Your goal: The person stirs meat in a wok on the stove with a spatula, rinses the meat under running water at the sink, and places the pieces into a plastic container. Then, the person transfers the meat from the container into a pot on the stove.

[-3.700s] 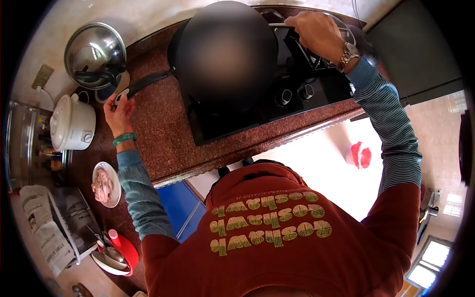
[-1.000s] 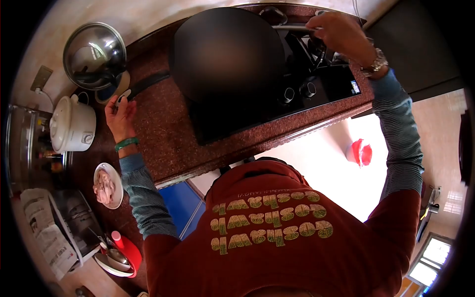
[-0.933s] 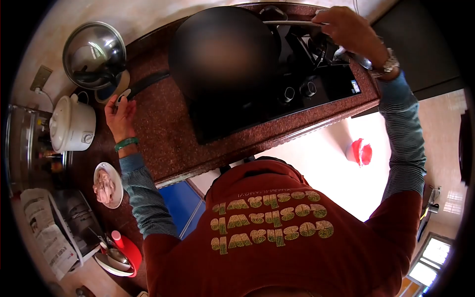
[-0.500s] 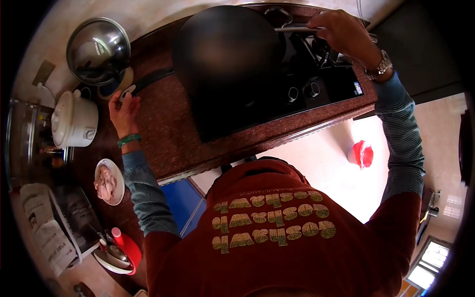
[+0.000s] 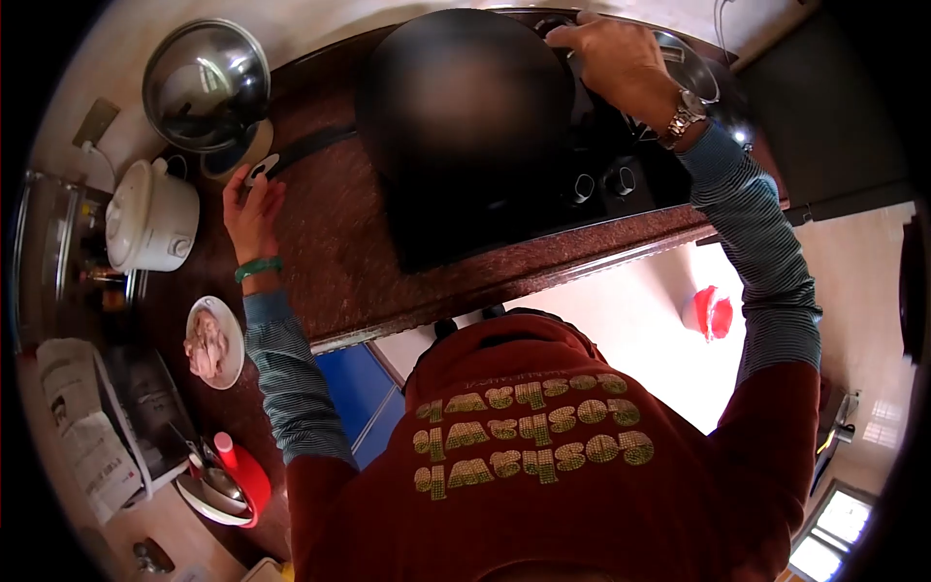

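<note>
A large dark wok (image 5: 417,145) sits on the black stove (image 5: 504,233); its inside is blurred out, so its contents cannot be made out. Its long handle (image 5: 308,147) points left. My left hand (image 5: 254,213) is closed with thumb and fingers on the pale end of that handle. Beyond the wok's right rim, my right hand (image 5: 621,66) is curled, fingertips close to the wok's small side handle. What those fingers hold is hidden. Just behind the right hand stands a metal pot (image 5: 700,73).
A steel lid (image 5: 207,85) leans on the wall at upper left. Below it stands a white cooker (image 5: 153,218). A dish of raw meat (image 5: 207,344) and a red utensil holder (image 5: 247,475) are to my left. A red-lined bin (image 5: 713,315) is on the floor.
My right hand has moved left toward the wok's right rim, uncovering the metal pot. A metal rod that showed by its fingers is now hidden. My left hand stays at the handle's end.
</note>
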A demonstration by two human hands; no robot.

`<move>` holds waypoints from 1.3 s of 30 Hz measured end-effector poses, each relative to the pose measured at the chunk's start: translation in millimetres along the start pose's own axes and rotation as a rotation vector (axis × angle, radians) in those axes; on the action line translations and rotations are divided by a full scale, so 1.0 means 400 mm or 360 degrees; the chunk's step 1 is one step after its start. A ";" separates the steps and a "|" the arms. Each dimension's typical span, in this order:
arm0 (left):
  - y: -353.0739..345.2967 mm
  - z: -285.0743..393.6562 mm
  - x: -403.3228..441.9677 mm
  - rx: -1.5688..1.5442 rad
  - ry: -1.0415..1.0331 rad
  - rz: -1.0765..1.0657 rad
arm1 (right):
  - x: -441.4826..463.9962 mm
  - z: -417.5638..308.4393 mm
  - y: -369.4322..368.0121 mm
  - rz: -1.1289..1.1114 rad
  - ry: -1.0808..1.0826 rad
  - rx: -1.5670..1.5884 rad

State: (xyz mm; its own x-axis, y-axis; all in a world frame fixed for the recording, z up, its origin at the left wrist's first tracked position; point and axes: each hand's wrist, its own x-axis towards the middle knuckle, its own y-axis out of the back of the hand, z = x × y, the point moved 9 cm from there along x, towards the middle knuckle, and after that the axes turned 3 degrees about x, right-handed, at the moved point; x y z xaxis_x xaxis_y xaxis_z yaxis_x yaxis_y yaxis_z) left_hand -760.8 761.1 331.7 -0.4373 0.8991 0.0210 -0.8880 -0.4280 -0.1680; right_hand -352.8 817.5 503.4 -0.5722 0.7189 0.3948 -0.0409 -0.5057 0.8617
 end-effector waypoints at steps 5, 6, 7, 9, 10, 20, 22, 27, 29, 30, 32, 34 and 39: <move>0.004 -0.009 -0.008 -0.0005 0.0032 0.0021 | 0.022 -0.006 -0.067 0.0004 -0.0254 0.0075; 0.009 -0.005 -0.014 -0.0003 0.0018 0.0059 | 0.019 -0.007 -0.078 0.0006 -0.0254 0.0084; 0.018 -0.001 -0.022 0.0000 0.0006 0.0098 | 0.020 -0.020 -0.091 -0.0009 -0.0166 0.0062; 0.051 -0.008 -0.035 -0.0051 0.0019 0.0141 | 0.012 -0.036 -0.097 -0.0019 -0.0029 0.0064; 0.074 -0.015 -0.046 -0.0110 0.0030 0.0181 | 0.000 -0.033 -0.103 -0.0025 -0.0018 0.0069; 0.195 -0.095 -0.286 -0.0170 0.0074 0.0520 | -0.119 -0.257 -0.122 -0.0639 0.0107 0.1471; 0.185 -0.111 -0.346 -0.0147 0.0112 0.0568 | -0.127 -0.305 -0.137 -0.0736 -0.0032 0.1672; 0.226 -0.183 -0.509 -0.0171 0.0174 0.0721 | -0.152 -0.349 -0.182 -0.0505 -0.0144 0.2139; 0.253 -0.207 -0.593 -0.0063 0.0358 0.0858 | -0.169 -0.343 -0.200 -0.0455 -0.0221 0.2340; 0.259 -0.211 -0.626 -0.0055 0.0361 0.0864 | -0.174 -0.341 -0.201 -0.0461 -0.0221 0.2349; 0.288 -0.217 -0.707 -0.0056 0.0380 0.1080 | -0.200 -0.312 -0.215 -0.0374 -0.0489 0.2707; 0.294 -0.209 -0.763 0.0027 0.0412 0.1171 | -0.249 -0.278 -0.257 0.0005 -0.0705 0.2855; 0.389 -0.250 -0.848 0.0124 0.0427 0.1274 | -0.425 -0.290 -0.364 -0.0245 -0.0913 0.2699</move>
State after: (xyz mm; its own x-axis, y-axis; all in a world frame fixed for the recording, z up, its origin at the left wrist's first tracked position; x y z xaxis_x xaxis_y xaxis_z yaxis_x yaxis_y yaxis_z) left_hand -736.4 398.7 200.1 -0.8985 0.3093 -0.3115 -0.3364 -0.9411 0.0358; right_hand -344.5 713.7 273.8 -0.3031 0.9527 0.0199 0.9482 0.2995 0.1058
